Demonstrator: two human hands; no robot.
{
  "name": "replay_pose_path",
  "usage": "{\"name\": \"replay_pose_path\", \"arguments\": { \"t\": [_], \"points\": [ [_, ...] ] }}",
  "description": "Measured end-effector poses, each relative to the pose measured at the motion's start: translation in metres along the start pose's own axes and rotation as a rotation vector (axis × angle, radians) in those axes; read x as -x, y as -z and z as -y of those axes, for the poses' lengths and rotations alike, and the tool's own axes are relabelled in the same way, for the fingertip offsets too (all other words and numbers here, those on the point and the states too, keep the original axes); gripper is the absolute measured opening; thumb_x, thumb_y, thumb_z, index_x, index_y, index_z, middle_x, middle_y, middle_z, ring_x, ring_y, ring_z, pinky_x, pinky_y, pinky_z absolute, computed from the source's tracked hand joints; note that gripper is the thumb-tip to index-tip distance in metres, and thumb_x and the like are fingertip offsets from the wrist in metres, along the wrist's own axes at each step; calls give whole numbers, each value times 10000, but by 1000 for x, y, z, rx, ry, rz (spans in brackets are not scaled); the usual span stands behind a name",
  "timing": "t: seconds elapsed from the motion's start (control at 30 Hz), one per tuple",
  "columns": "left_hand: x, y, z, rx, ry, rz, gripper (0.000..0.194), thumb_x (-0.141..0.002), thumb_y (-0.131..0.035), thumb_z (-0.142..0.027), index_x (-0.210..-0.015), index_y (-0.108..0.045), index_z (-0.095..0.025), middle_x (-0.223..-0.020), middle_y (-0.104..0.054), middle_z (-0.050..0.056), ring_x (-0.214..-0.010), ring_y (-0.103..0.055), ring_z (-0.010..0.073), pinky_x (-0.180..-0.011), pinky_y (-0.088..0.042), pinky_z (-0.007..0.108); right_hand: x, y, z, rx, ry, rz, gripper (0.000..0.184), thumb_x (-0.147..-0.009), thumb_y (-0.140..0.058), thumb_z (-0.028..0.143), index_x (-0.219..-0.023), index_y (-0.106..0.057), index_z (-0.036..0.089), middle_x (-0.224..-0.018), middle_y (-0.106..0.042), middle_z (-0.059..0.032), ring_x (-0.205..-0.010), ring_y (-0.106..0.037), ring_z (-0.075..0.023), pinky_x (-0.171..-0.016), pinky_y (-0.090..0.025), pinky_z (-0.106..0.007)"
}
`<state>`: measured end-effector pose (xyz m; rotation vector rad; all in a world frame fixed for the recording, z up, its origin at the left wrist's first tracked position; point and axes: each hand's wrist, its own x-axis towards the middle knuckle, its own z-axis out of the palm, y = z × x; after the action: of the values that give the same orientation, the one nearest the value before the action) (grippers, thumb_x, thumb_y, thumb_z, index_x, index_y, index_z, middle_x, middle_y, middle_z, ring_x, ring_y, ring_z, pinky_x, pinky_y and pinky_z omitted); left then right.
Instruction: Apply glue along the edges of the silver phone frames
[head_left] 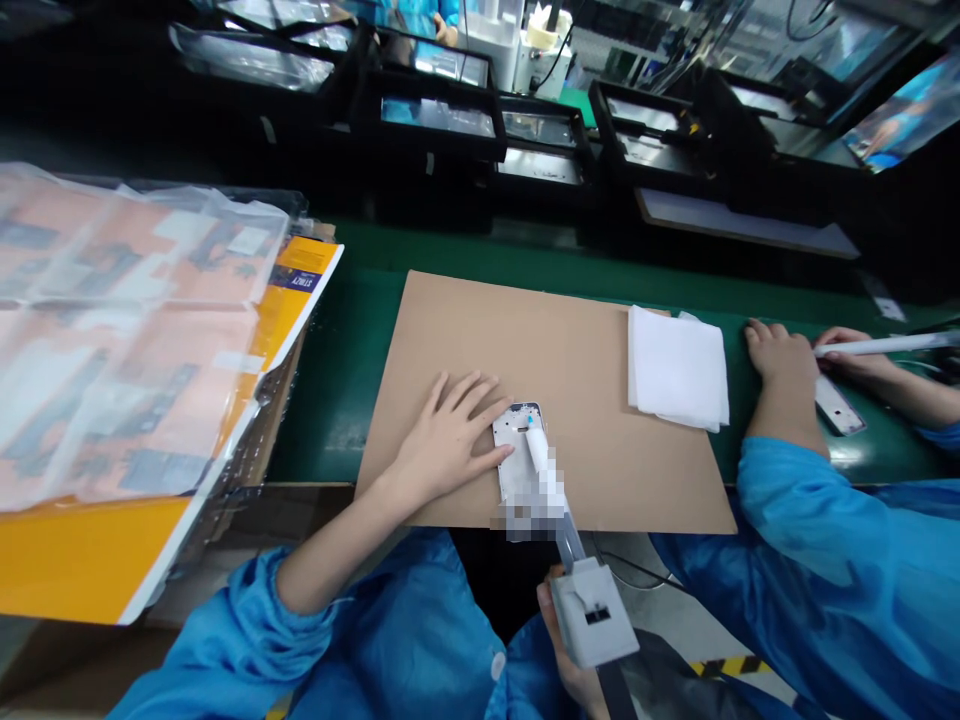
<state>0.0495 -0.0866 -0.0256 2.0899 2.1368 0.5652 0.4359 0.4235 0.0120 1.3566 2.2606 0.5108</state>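
Note:
My left hand (442,445) lies spread on the brown cardboard sheet (465,340), index finger and thumb touching the left edge of a phone frame (517,465). The frame is flat and silvery, with small holes at its top end; its lower part is blurred by pixelation. My right hand (566,655) is closed around a grey box-shaped tool (596,612) in front of the cardboard. A clear strip (570,540) runs from the tool up to a white rolled piece (538,450) over the frame. Most of my right fingers are hidden behind the tool.
A folded white cloth (677,365) lies on the cardboard's right side. Bagged sheets (127,340) on a yellow box (90,570) stand at left. Black trays (435,100) line the back. A co-worker's hands (784,365) hold a white stick (889,345) at right.

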Motion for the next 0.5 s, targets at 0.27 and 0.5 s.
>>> {"name": "replay_pose_path", "arguments": {
  "t": [0.27, 0.5],
  "points": [
    [0, 0, 3, -21, 5, 16, 682, -1210, -461, -724, -1733, -591, -307, -1857, -492, 103, -1777, -358, 360, -1482, -179, 697, 4, 4, 5, -91, -7, 8, 711, -1180, -142, 156, -1794, -449, -29, -1864, -248, -315, -1620, -340, -309, -1212, -367, -501],
    [0, 1, 1, -33, 12, 17, 675, -1206, -493, -706, -1732, -601, -296, -1857, -495, 110, -1770, -373, 366, -1476, -195, 697, 14, 20, 17, -245, -2, -11, 669, -1154, -145, 101, -1689, -543, 44, -1874, -281, -257, -1609, -344, -297, -1273, -345, -572]
  ]
}}
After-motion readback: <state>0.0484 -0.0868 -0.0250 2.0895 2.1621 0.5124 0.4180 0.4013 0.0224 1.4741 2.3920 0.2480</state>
